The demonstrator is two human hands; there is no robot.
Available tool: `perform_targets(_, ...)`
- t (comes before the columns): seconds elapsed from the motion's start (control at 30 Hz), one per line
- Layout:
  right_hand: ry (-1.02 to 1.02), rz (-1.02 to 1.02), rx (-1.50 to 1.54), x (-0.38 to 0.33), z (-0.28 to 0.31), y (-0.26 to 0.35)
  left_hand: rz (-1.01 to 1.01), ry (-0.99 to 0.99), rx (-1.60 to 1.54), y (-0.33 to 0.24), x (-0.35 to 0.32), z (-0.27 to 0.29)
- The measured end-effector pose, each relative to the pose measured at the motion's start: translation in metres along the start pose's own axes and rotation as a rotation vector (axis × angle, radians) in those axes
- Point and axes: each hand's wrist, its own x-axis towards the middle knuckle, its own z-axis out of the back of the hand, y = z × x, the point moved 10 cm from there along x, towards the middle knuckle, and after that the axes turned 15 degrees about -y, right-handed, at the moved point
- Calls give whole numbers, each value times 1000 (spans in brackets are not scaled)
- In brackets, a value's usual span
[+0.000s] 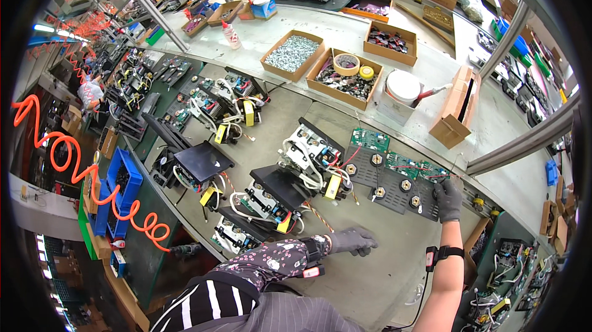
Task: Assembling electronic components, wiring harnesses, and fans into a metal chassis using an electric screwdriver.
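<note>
My right hand [448, 199], in a grey glove, grips the right end of a black plate [394, 197]. The plate lies flat on the bench and carries green circuit boards [370, 140] and several round black-and-gold parts. My left hand [353, 241], also gloved, rests palm down on the bare grey bench top, nothing in it, fingers stretched forward. Just left of it stand electronic assemblies [308, 154] with white wires and yellow components. Each wrist wears a small band device.
More wired assemblies [222, 104] line the bench to the left. At the back are a cardboard box of screws [292, 53], a box with tape rolls [345, 76], a white tub [401, 88] and an open carton [456, 110]. An orange coiled hose [74, 168] hangs beside blue bins [120, 190]. A metal rail [530, 141] crosses at right.
</note>
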Motion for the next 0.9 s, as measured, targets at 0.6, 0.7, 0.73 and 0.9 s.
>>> perform_targets(0.6,27,-428,150,-1,-16,-47,35,-39,35,-9,-6,3)
perform_targets(0.7,-30,-151,25,1,-5,-25,34,-38,33,-4,-5,4)
perform_targets(0.73,-53,-37,-36,0,-1,-14,32,-43,42,-2,-3,5)
perform_targets(0.9,-46,167,-79,-8,2,16,-44,-9,70,-4,-3,3)
